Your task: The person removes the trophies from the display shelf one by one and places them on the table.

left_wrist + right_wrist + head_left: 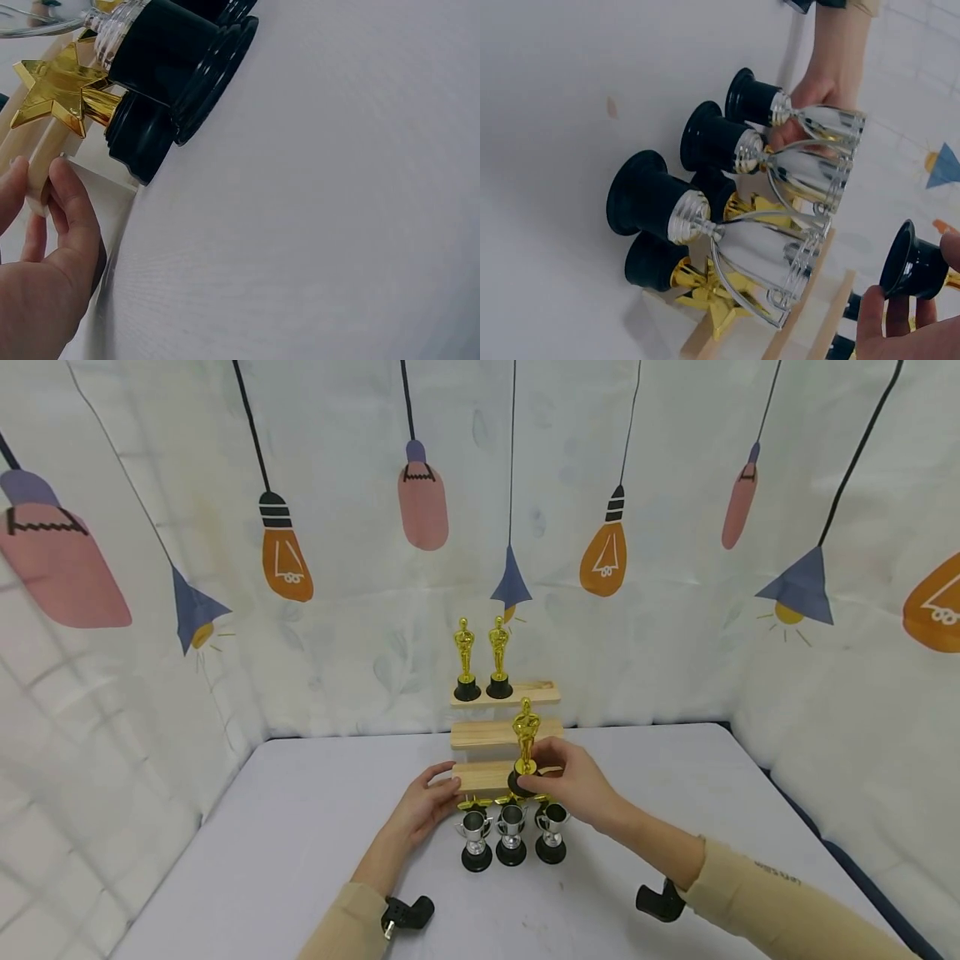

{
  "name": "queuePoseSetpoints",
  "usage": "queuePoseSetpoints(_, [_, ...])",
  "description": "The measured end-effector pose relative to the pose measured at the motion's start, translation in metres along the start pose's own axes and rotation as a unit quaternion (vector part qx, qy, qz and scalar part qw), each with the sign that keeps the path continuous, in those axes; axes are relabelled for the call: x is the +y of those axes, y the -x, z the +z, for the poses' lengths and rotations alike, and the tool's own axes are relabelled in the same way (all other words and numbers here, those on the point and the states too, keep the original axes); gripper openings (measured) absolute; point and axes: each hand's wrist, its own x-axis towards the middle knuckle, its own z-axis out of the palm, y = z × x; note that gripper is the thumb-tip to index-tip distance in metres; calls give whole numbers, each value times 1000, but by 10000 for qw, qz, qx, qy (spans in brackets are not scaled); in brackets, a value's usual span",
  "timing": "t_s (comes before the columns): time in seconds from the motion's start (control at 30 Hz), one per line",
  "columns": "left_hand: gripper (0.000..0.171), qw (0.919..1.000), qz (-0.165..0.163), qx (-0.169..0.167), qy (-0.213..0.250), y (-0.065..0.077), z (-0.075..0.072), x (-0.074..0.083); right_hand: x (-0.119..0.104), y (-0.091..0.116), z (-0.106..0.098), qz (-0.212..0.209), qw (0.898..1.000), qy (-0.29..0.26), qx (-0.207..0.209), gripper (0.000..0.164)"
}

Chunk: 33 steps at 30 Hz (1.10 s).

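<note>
My right hand holds a gold figure trophy upright by its black base, in front of the lowest step of a wooden stepped display shelf. The left hand pinches the left end of that lowest step between thumb and fingers, as the left wrist view shows. Two more gold figure trophies stand on the top step. Silver cup trophies are lined up on the table before the shelf, with gold star trophies close behind them, partly hidden.
A white-covered table bears everything. Behind and beside it hangs a pale cloth printed with lamps and bulbs. The row of cups stands just below and between both hands.
</note>
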Motion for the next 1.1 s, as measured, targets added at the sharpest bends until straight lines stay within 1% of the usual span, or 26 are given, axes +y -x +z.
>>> queuePoseSetpoints(0.1, [54, 10000, -22, 37, -17, 0, 0, 0, 1, 2, 4, -25, 10000, -24, -31, 35])
queuePoseSetpoints(0.37, [58, 9999, 112, -84, -75, 0, -2, -1, 1, 8, 12, -31, 9996, -146, -253, 34])
queuePoseSetpoints(0.77, [57, 9999, 35, -54, -81, -1, -1, 0, 4, 14, 25, -177, 9988, -134, -436, 31])
queuePoseSetpoints(1.03, [55, 10000, 20, -30, -82, -1, -1, 0, 6, 20, 32, -40, 9986, -179, -489, 33])
queuePoseSetpoints(1.1, [55, 10000, 25, -30, -72, -1, -1, -1, 6, 22, 34, -71, 9984, -218, -525, 34])
